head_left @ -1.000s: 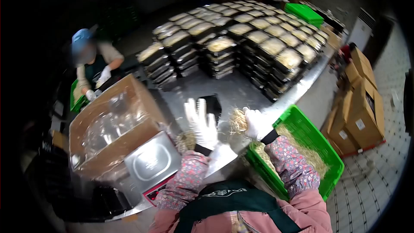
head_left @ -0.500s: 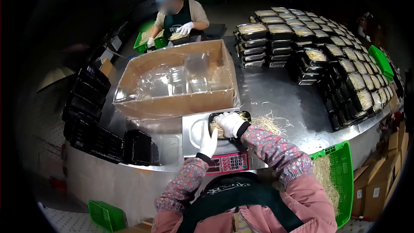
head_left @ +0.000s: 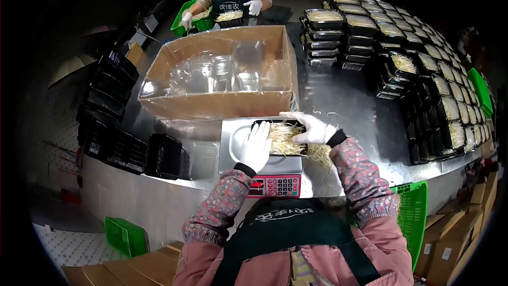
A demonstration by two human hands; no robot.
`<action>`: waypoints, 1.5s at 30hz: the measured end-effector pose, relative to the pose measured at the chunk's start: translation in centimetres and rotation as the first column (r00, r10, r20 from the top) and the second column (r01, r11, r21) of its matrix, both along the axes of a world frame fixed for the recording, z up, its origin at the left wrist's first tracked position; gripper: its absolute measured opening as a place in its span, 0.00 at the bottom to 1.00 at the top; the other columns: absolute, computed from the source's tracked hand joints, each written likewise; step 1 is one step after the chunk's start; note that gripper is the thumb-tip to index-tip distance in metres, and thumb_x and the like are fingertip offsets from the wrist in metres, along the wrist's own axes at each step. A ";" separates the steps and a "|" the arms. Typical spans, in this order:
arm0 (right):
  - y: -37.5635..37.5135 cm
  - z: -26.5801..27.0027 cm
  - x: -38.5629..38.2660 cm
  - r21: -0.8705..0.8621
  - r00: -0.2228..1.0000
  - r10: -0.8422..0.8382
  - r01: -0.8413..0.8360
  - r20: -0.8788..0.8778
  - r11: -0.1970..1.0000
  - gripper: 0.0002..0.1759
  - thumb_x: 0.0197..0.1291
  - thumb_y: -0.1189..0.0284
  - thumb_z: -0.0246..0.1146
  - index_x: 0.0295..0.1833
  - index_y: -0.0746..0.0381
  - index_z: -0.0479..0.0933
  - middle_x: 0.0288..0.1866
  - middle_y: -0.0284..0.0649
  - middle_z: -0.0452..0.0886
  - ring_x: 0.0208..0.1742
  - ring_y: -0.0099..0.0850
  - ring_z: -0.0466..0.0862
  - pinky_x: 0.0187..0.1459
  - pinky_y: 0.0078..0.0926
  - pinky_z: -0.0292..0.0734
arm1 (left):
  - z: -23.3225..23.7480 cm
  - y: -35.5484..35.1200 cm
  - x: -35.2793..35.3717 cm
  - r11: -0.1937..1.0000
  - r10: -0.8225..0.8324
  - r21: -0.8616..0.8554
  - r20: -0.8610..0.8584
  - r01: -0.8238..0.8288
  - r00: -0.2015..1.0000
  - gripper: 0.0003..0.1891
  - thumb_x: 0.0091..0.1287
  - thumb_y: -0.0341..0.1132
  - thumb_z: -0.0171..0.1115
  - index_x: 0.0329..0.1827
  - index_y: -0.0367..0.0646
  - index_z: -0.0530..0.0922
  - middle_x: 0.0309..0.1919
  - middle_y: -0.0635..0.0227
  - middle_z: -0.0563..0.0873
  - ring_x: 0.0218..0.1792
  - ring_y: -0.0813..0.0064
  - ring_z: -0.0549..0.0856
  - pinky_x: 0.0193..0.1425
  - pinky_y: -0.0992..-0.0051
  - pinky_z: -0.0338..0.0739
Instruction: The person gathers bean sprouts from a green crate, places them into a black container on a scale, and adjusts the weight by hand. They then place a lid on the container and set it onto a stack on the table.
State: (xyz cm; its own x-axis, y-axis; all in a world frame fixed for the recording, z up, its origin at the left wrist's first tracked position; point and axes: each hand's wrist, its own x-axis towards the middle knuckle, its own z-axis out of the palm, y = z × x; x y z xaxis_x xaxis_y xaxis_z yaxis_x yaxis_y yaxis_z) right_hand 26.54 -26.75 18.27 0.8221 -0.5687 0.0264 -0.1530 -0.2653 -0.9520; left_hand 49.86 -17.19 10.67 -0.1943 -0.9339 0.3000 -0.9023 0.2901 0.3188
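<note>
My left hand point(head_left: 255, 147) lies flat, fingers extended, at the black tray point(head_left: 275, 122)'s left end; my right hand point(head_left: 313, 130) spans its right, thumb and fingers apart; sprouts point(head_left: 284, 139) fill it, mid-frame on the scale point(head_left: 288, 167); my right hand has moved rightward.

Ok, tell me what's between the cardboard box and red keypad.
Head view: the metal plate with a black tray of sprouts, left hand and right hand at it.

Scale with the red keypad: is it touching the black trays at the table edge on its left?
Apart: the head view shows table surface and a clear plastic piece between the scale and the black trays.
</note>
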 end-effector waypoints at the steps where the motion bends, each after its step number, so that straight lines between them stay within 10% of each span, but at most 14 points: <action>1: 0.1 0.8 -1.1 0.065 1.000 -0.012 0.011 0.018 0.998 0.46 0.52 0.77 0.72 0.77 0.65 0.61 0.76 0.46 0.66 0.77 0.34 0.64 0.78 0.30 0.56 | 0.2 -0.1 0.2 1.000 -0.007 0.001 -0.112 0.007 0.994 0.29 0.71 0.36 0.55 0.75 0.37 0.64 0.72 0.52 0.71 0.73 0.52 0.68 0.73 0.56 0.64; 5: -0.4 1.7 -7.4 -0.117 0.971 -0.238 0.241 0.037 0.964 0.43 0.56 0.70 0.73 0.76 0.62 0.63 0.74 0.45 0.70 0.75 0.35 0.67 0.76 0.33 0.59 | 2.3 0.7 3.4 1.000 0.024 -0.003 -0.550 -0.030 0.835 0.29 0.72 0.30 0.55 0.76 0.32 0.61 0.71 0.44 0.69 0.74 0.52 0.67 0.78 0.64 0.60; 9: -0.4 0.5 -11.0 -0.217 0.877 -0.479 0.462 -0.031 0.860 0.50 0.51 0.64 0.78 0.77 0.60 0.61 0.75 0.48 0.67 0.77 0.39 0.66 0.75 0.35 0.61 | 5.5 1.0 7.8 0.990 0.063 -0.087 -0.419 -0.109 0.906 0.28 0.73 0.30 0.52 0.75 0.31 0.61 0.71 0.42 0.69 0.75 0.49 0.65 0.79 0.64 0.58; 14: 0.7 -0.7 -4.1 -0.579 0.851 -0.396 0.139 -0.346 0.803 0.63 0.39 0.55 0.81 0.79 0.61 0.55 0.77 0.69 0.55 0.79 0.55 0.58 0.75 0.39 0.61 | 6.6 -1.6 1.9 0.986 -0.140 -0.117 -0.191 0.119 0.971 0.29 0.70 0.37 0.62 0.73 0.38 0.68 0.72 0.48 0.70 0.73 0.48 0.67 0.76 0.59 0.63; 17: 1.7 -0.3 -0.5 -0.547 0.636 -0.339 -0.159 -0.694 0.822 0.46 0.42 0.55 0.79 0.67 0.61 0.72 0.60 0.56 0.77 0.59 0.50 0.80 0.59 0.41 0.78 | 2.2 -1.5 -0.9 0.981 -0.187 0.001 0.263 0.193 0.946 0.27 0.73 0.41 0.52 0.73 0.40 0.68 0.70 0.52 0.73 0.70 0.55 0.72 0.74 0.58 0.64; 20: 1.7 -3.7 -0.9 -0.682 0.728 -0.420 -0.090 -0.543 0.726 0.11 0.54 0.64 0.67 0.38 0.59 0.84 0.38 0.48 0.85 0.42 0.46 0.86 0.45 0.42 0.82 | 1.6 -0.1 -1.2 0.987 -0.134 -0.067 0.147 0.146 0.980 0.26 0.72 0.38 0.52 0.71 0.38 0.70 0.69 0.53 0.74 0.68 0.56 0.73 0.73 0.58 0.64; 30: 0.1 6.1 -6.6 -0.519 0.823 -0.442 0.219 -0.357 0.826 0.08 0.58 0.66 0.69 0.37 0.59 0.88 0.29 0.48 0.85 0.32 0.44 0.86 0.37 0.37 0.80 | 1.6 -0.1 -1.6 0.999 -0.047 -0.032 -0.240 0.040 0.970 0.26 0.69 0.32 0.56 0.70 0.37 0.71 0.66 0.50 0.77 0.67 0.51 0.75 0.74 0.58 0.65; 36: 0.8 6.6 -2.1 -0.409 0.947 -0.321 0.293 0.001 0.864 0.11 0.61 0.64 0.69 0.41 0.59 0.88 0.35 0.44 0.86 0.36 0.38 0.86 0.39 0.32 0.80 | 1.3 -0.2 0.5 0.987 -0.015 -0.142 -0.541 -0.074 0.841 0.33 0.65 0.16 0.49 0.76 0.32 0.61 0.70 0.48 0.73 0.71 0.58 0.73 0.76 0.66 0.64; 39: 0.9 -0.4 2.2 -0.616 0.925 -0.374 0.256 -0.069 0.745 0.13 0.61 0.60 0.68 0.40 0.59 0.87 0.36 0.43 0.84 0.40 0.40 0.86 0.44 0.35 0.80 | 0.5 0.0 0.8 0.991 -0.011 -0.046 -0.961 -0.122 0.278 0.33 0.71 0.22 0.44 0.80 0.30 0.48 0.77 0.49 0.61 0.78 0.61 0.62 0.81 0.66 0.54; 41: 1.0 -2.7 2.6 -0.688 0.877 -0.362 0.051 -0.316 0.724 0.15 0.56 0.65 0.68 0.47 0.60 0.85 0.48 0.42 0.82 0.53 0.43 0.82 0.56 0.39 0.77 | 1.5 0.8 1.1 0.990 0.050 -0.031 -0.831 -0.136 0.554 0.33 0.71 0.23 0.48 0.79 0.29 0.49 0.76 0.47 0.61 0.77 0.59 0.62 0.80 0.65 0.54; 45: 1.5 -3.1 1.8 -0.673 0.938 -0.341 0.216 -0.058 0.708 0.28 0.57 0.66 0.65 0.62 0.66 0.75 0.56 0.49 0.79 0.60 0.47 0.77 0.65 0.40 0.71 | 3.4 1.3 1.0 0.986 -0.015 -0.158 -0.394 -0.051 0.919 0.36 0.67 0.27 0.58 0.78 0.31 0.55 0.74 0.42 0.64 0.76 0.50 0.63 0.80 0.60 0.54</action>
State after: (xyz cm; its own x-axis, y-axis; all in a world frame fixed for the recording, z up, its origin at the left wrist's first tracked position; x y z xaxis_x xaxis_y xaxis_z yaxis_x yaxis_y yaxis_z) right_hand 28.30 -25.20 15.17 0.6558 -0.6666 0.3543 -0.4586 -0.7246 -0.5145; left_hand 50.84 -15.85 14.10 -0.0131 -0.8683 0.4959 -0.7192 0.3527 0.5986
